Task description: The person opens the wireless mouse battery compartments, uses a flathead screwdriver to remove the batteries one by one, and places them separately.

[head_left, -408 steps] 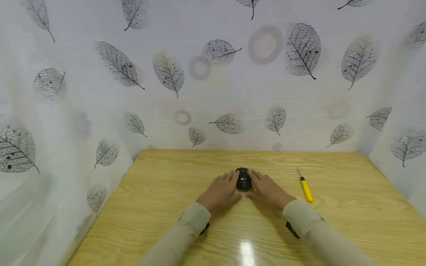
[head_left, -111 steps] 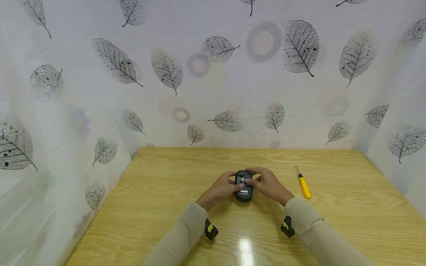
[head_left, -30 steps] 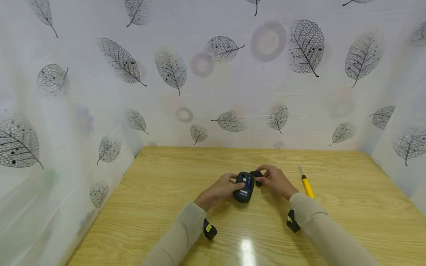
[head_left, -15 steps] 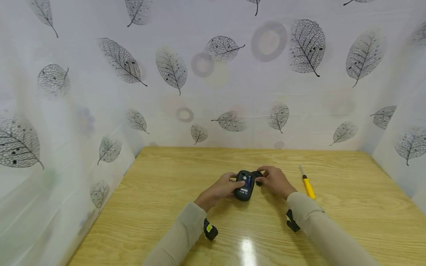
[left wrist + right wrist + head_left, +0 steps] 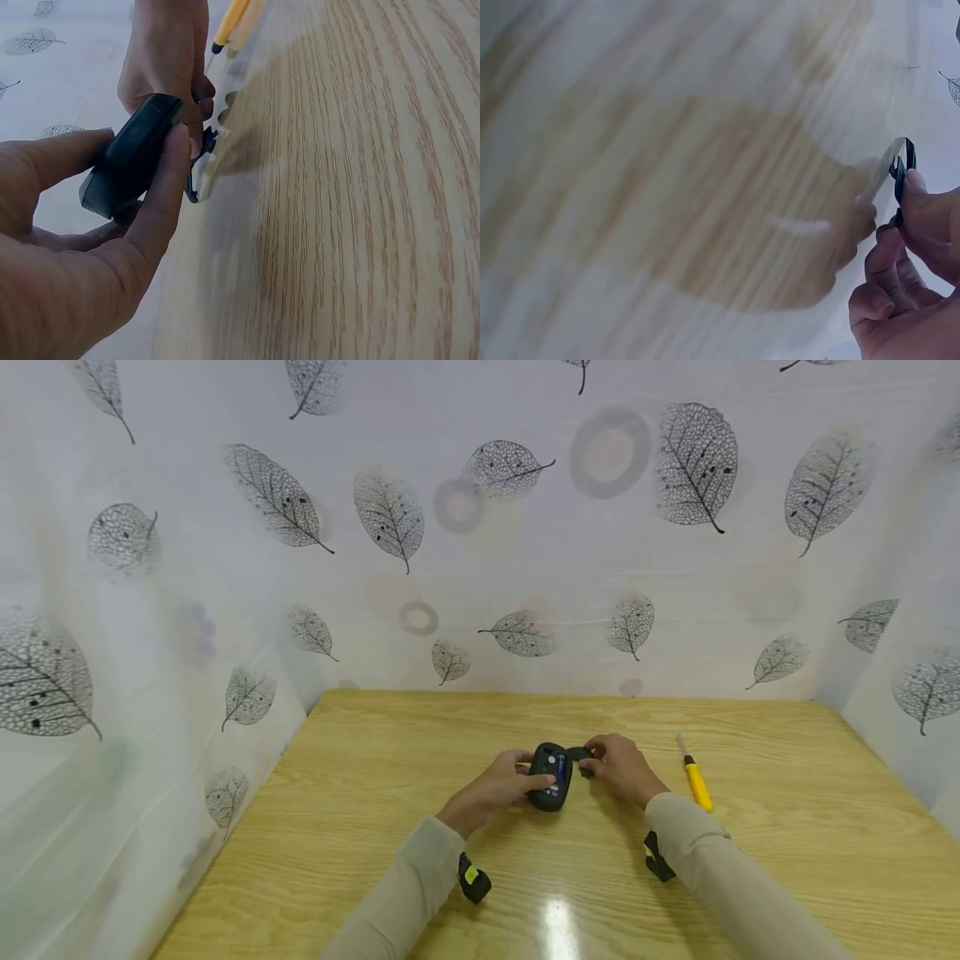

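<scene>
A black computer mouse (image 5: 550,793) is held bottom side up in my left hand (image 5: 495,789), its battery slot uncovered and a purplish battery inside. In the left wrist view the mouse (image 5: 131,157) is gripped at its edges between thumb and fingers. Just right of it, my right hand (image 5: 622,768) pinches a thin black battery cover (image 5: 582,753). That cover (image 5: 901,176) sits between thumb and fingertips in the right wrist view, apart from the mouse and just above the table.
A screwdriver with a yellow handle (image 5: 698,787) lies to the right of my right hand on the wooden table (image 5: 390,760). Behind and beside the table hangs a white curtain (image 5: 465,560) with leaf prints. Each wrist carries a small black camera (image 5: 473,878).
The mouse first lay upright between both hands, then was turned over. The cover came off into my right hand. Over the last second, the cover and right hand have shifted only slightly.
</scene>
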{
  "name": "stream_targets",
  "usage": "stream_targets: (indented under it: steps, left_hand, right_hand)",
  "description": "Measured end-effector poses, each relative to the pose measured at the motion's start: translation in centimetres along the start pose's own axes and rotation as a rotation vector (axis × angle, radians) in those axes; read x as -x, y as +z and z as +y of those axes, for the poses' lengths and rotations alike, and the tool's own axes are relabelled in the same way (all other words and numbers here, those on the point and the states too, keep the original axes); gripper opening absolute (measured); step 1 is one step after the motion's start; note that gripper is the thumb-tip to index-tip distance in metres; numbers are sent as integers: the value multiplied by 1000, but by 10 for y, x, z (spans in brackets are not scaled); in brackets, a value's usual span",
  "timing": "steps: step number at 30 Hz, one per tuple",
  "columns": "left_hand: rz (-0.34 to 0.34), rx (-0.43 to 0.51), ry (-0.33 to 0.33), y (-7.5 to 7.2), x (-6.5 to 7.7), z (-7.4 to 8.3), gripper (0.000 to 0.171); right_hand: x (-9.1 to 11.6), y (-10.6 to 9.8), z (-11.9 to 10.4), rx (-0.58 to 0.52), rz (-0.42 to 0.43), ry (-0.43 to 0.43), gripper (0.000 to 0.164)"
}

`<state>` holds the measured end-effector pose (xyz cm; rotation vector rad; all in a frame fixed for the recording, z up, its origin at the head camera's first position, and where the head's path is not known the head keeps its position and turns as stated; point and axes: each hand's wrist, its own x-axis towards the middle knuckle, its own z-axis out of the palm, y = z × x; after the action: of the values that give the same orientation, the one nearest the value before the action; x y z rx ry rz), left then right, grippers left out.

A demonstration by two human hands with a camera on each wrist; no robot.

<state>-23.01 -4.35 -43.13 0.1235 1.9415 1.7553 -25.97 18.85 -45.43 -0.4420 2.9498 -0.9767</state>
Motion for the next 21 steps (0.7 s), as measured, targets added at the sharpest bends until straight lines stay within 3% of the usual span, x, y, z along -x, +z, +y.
stream_targets:
  steps: [21]
  left_hand:
    - [-19, 3, 3, -1, 1, 1, 57]
  right_hand:
    - [0, 3, 4, 6, 14, -27, 27]
